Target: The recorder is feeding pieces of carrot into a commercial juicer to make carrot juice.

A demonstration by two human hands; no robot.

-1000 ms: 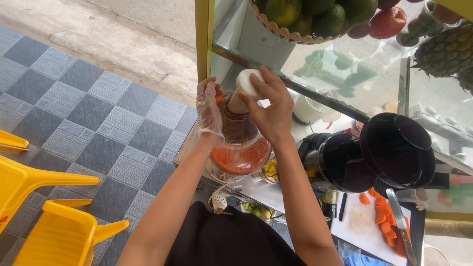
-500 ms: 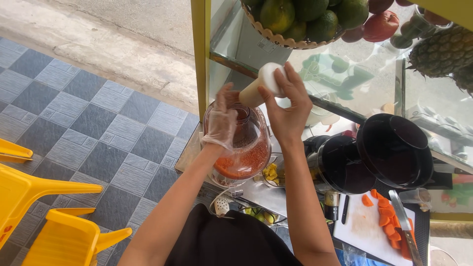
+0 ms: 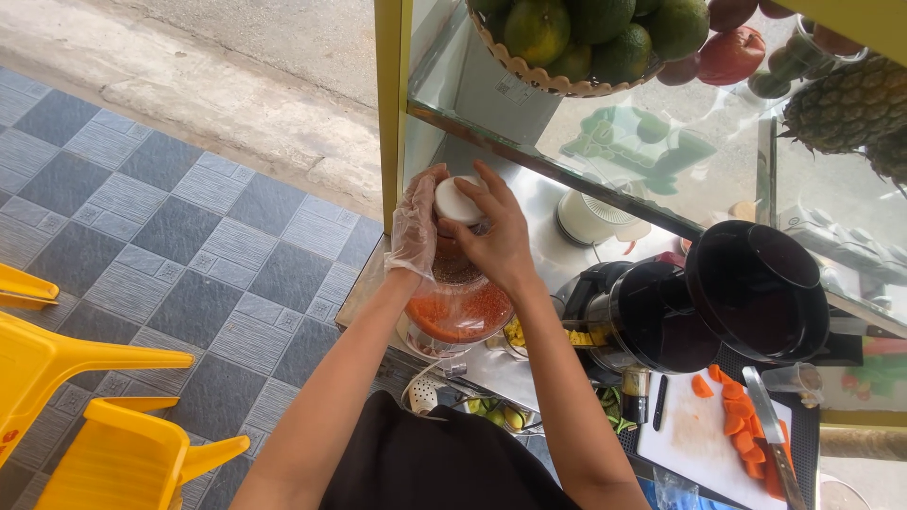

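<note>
A clear blender jug (image 3: 460, 310) full of orange pulp stands on the steel counter (image 3: 543, 217). My left hand (image 3: 417, 227), in a thin clear plastic glove, grips the jug's upper rim on the left side. My right hand (image 3: 496, 236), bare, holds a white pusher cap (image 3: 458, 200) set in the top of the jug's lid, fingers around it from the right.
A black juicer (image 3: 704, 307) stands right of the jug. A white cutting board (image 3: 704, 439) holds orange carrot slices (image 3: 742, 416) and a knife (image 3: 775, 434). A basket of green fruit (image 3: 576, 42), red apples (image 3: 732, 52) and a pineapple (image 3: 850, 104) sit above. Yellow plastic chairs (image 3: 85, 416) stand at lower left.
My right hand has brought the white cap from a tilted, raised position down onto the top of the jug lid. My left hand stayed on the jug's rim.
</note>
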